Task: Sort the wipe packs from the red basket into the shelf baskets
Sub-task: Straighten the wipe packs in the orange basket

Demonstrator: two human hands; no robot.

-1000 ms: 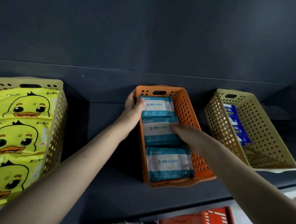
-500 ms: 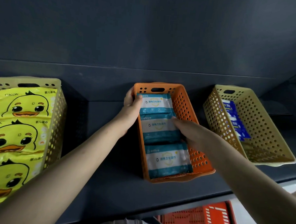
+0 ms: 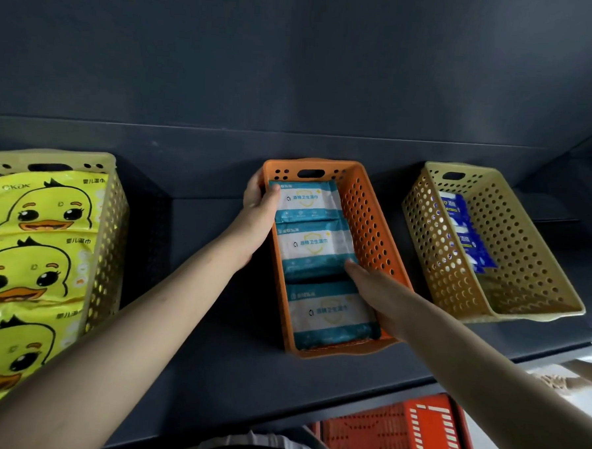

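An orange basket (image 3: 373, 221) stands on the dark shelf with three teal-and-white wipe packs in a row: a far pack (image 3: 306, 199), a middle pack (image 3: 312, 247) and a near pack (image 3: 331, 312). My left hand (image 3: 259, 215) grips the basket's left wall near the back, thumb over the rim on the far pack. Inside the basket, my right hand (image 3: 378, 297) has its fingers against the right side of the middle and near packs. The red basket (image 3: 396, 435) sits below the shelf.
A yellow basket (image 3: 110, 235) at the left holds yellow duck-print packs (image 3: 35, 272). Another yellow basket (image 3: 532, 271) at the right holds blue packs (image 3: 465, 236). The shelf's front edge (image 3: 312, 407) runs across below my arms.
My right hand has slid slightly toward the near end of the orange basket, along the packs' right side. The left hand keeps its grip.
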